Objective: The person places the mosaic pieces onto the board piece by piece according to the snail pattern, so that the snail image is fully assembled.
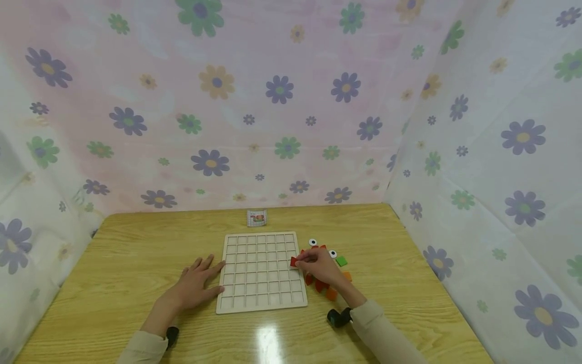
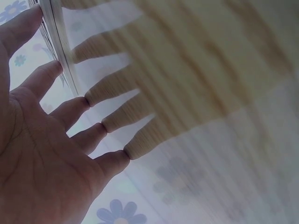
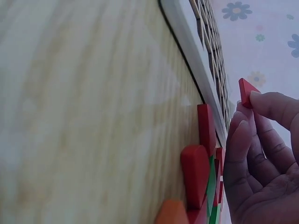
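Observation:
A pale wooden grid board (image 1: 263, 273) lies flat on the table. My left hand (image 1: 194, 284) is spread with straight fingers, thumb and a fingertip touching the board's left edge; in the left wrist view the fingertips (image 2: 122, 161) rest on the tabletop. Between thumb and fingers, my right hand (image 1: 322, 267) pinches a small red tile (image 1: 293, 262) above the board's right edge. The right wrist view shows that red tile (image 3: 246, 93) held up clear of the loose pieces. Red pieces (image 3: 195, 172) lie beneath and beside the right hand, partly hidden by it.
Right of the board lie a green tile (image 1: 341, 261), orange pieces (image 1: 331, 293) and two round eye pieces (image 1: 333, 254). Behind the board is a small picture card (image 1: 257, 218). Flowered cloth (image 1: 245, 101) hangs behind the table (image 1: 150, 242) and along its sides.

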`<state>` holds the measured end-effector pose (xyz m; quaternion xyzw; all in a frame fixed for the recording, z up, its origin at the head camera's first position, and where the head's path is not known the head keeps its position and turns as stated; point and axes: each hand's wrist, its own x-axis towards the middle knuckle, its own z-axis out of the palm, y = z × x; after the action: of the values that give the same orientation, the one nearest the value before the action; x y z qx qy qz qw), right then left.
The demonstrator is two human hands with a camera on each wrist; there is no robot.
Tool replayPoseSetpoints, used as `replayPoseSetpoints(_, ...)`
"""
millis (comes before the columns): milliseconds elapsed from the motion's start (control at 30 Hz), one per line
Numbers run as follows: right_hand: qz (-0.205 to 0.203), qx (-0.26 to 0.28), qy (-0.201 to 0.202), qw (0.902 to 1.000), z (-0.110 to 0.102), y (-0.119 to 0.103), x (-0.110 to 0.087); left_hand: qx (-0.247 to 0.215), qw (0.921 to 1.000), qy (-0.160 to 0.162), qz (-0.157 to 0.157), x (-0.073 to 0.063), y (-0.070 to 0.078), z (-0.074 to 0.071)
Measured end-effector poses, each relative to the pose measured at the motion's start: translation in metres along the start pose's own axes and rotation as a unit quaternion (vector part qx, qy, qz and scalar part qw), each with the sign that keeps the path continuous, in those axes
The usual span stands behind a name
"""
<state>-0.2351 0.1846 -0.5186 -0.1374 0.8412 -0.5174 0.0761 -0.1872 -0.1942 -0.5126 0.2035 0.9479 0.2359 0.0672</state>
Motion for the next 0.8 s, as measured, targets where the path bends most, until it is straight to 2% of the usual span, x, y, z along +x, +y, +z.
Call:
replayPoseSetpoints(367, 0.035, -0.004, 0.005, 0.9994, 0.005, -0.001, 0.011, -0.002, 1.0, -0.002, -0.002, 0.001, 0.0, 0.0)
replayPoseSetpoints(633, 0.037, -0.013, 0.008, 0.9992, 0.006, -0.002, 0.017, -0.005, 1.0, -0.001, -0.002, 0.001, -0.002, 0.0)
replayPoseSetpoints(800, 0.024, -0.006, 0.003, 0.9997, 0.009, -0.001, 0.02, -0.006, 1.0, 0.0, 0.0, 0.001, -0.004, 0.001)
